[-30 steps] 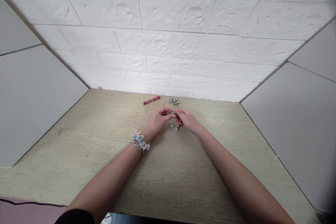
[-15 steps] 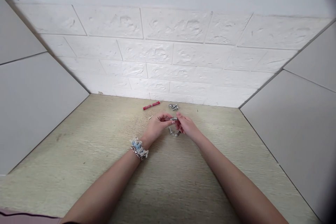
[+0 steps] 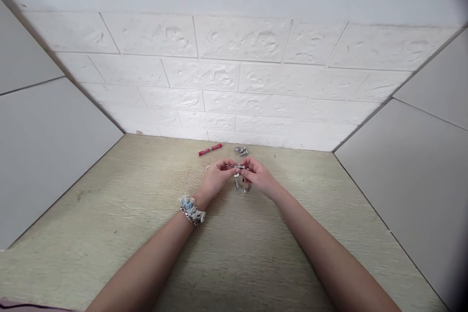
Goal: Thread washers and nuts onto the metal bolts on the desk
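Near the middle of the table, a small silver bolt [image 3: 240, 167] lies sideways between my hands, off the tabletop. My left hand [image 3: 217, 176] pinches its left side between thumb and fingers. From the other side, my right hand [image 3: 260, 177] closes thumb and fingertips on it. A small pale, shiny piece shows just below the bolt by the fingertips; its kind is too small to tell. Loose bolts [image 3: 237, 185] lie just beneath the hands, partly covered by the right fingers. Behind the hands is a small pile of silver bolts [image 3: 241, 151].
A red pen-like stick [image 3: 210, 149] with silver bands lies back left of the hands. The wooden table [image 3: 146, 190] meets a white brick-patterned wall [image 3: 219, 75] behind. Grey panels [image 3: 47, 156] border it on both sides. A scrunchie and chain bracelet [image 3: 192, 210] circle my left wrist.
My right hand has shifted slightly left, its fingertips now closer to my left hand's. The bolt remains held between them. The view has tilted a little.
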`<move>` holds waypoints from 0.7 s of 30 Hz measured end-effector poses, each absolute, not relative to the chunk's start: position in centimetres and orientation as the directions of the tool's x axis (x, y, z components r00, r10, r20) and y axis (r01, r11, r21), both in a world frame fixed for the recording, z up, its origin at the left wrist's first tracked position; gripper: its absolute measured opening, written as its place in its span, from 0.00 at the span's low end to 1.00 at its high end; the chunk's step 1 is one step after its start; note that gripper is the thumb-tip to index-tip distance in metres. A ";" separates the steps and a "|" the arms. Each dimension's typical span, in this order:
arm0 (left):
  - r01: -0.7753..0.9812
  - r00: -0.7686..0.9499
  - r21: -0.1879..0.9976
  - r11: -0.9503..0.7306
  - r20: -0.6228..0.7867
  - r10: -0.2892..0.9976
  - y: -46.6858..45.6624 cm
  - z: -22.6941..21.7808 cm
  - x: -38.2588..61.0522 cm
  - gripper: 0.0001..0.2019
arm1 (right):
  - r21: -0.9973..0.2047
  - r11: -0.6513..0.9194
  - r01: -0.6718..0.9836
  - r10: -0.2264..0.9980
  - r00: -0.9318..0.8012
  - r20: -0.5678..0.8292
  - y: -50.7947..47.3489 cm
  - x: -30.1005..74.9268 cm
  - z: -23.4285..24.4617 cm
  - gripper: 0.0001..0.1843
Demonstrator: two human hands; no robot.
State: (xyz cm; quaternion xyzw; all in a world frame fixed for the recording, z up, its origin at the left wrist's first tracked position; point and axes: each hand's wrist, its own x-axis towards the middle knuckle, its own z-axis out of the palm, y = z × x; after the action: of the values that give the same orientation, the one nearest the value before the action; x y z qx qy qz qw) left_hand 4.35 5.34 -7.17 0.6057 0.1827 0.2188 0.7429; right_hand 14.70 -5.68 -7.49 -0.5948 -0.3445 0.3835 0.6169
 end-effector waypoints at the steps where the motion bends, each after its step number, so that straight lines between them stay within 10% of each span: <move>1: -0.106 0.839 0.978 0.178 -0.008 0.544 5.3 -7.2 4.3 0.13 | -0.997 0.003 -0.076 0.875 0.482 -0.034 -5.6 14.7 -7.6 0.17; 11: -0.099 0.871 0.982 0.160 0.007 0.491 4.6 -7.0 4.2 0.14 | -0.950 -0.292 -0.113 0.788 0.534 -0.306 -5.5 14.6 -7.5 0.31; 21: -0.080 0.834 0.990 0.115 0.003 0.552 4.7 -6.7 4.1 0.14 | -0.989 -0.105 -0.101 0.865 0.481 -0.140 -5.4 14.7 -8.3 0.20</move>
State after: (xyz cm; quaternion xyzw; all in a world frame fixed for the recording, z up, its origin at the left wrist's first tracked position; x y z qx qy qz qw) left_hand 4.10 4.72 -6.65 0.6282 0.1880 0.2185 0.7227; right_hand 14.74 -5.44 -8.25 -0.6223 -0.3072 0.4063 0.5944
